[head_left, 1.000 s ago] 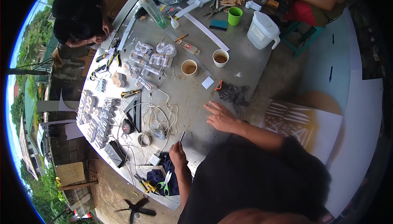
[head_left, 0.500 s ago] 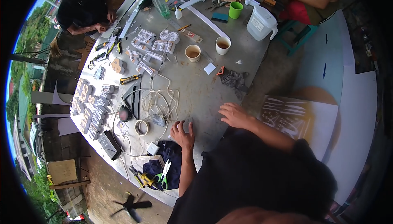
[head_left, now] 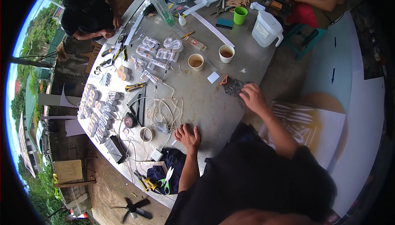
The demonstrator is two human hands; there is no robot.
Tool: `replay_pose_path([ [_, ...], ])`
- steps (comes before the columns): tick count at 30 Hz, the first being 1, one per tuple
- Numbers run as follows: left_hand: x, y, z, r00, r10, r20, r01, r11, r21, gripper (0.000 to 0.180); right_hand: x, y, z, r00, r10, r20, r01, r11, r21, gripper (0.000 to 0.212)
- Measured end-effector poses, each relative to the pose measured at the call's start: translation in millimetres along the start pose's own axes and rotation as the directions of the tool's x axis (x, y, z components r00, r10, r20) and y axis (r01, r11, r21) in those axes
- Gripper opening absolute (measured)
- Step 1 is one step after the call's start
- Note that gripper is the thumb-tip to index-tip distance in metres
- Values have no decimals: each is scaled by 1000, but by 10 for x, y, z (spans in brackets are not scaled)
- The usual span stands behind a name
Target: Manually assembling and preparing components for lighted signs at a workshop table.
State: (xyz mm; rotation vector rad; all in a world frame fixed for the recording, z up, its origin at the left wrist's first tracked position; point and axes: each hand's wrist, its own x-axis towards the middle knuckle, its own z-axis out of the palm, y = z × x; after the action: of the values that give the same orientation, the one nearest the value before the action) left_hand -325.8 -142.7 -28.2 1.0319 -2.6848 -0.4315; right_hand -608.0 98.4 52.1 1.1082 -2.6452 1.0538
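Note:
My left hand (head_left: 188, 136) rests on the metal table near its front edge, fingers spread and holding nothing. A roll of tape (head_left: 146, 134) and tangled white cable (head_left: 166, 109) lie to its left. My right hand (head_left: 254, 97) is over the right end of a dark grey work glove (head_left: 233, 86) with an orange cuff. Its fingers are extended and slightly bent at the glove's edge; I cannot see a grip on it. A small white square card (head_left: 213, 77) lies left of the glove.
Two paper cups (head_left: 196, 63) of brown drink stand beyond. Farther back are a green cup (head_left: 240, 16) and a white pitcher (head_left: 266, 29). Channel letters (head_left: 96, 110) cover the left side. Scissors (head_left: 168, 175) lie on dark cloth. Two other people (head_left: 88, 11) sit at the far sides.
My right hand has moved forward and right, from the table's near edge to the glove. My left hand has lowered flatter onto the table. The view has shifted slightly.

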Motion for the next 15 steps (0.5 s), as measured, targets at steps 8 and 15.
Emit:
replay_pose_path([
  [8,-42,-34,118,986,-167,23,166,985,35,57,780,940,184,968,88,-236,-115,988,-103,20],
  [15,-14,-41,127,985,-168,34,164,983,79,63,975,1336,571,962,176,-209,-188,981,-37,31],
])
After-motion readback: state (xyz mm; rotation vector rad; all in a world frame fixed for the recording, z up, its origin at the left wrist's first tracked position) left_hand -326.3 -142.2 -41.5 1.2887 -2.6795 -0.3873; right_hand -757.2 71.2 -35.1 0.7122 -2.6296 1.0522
